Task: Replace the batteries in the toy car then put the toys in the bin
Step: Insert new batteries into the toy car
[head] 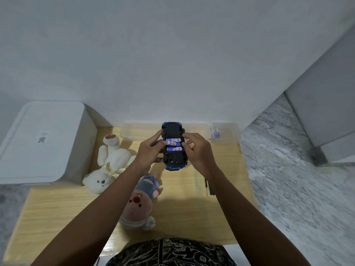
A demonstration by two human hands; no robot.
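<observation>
A blue toy car (pixel 173 131) is held upside down above the wooden table (pixel 57 204), its black underside facing me. Its battery bay is uncovered, and blue-and-white batteries (pixel 173 144) lie across it. My left hand (pixel 149 149) grips the car's left side, thumb touching a battery end. My right hand (pixel 198 148) holds the right side, fingertips pinching at the batteries' right ends. A white teddy bear (pixel 107 162) lies left of the car. A pink plush in a blue-grey hat (pixel 139 200) lies below my left forearm.
A white lidded bin (pixel 40 143) stands left of the table. A clear plastic tray (pixel 142 131) sits at the table's back edge, and a small clear box holding spare batteries (pixel 223 133) at the back right. A dark tool (pixel 208 187) lies under my right forearm. Marble floor is to the right.
</observation>
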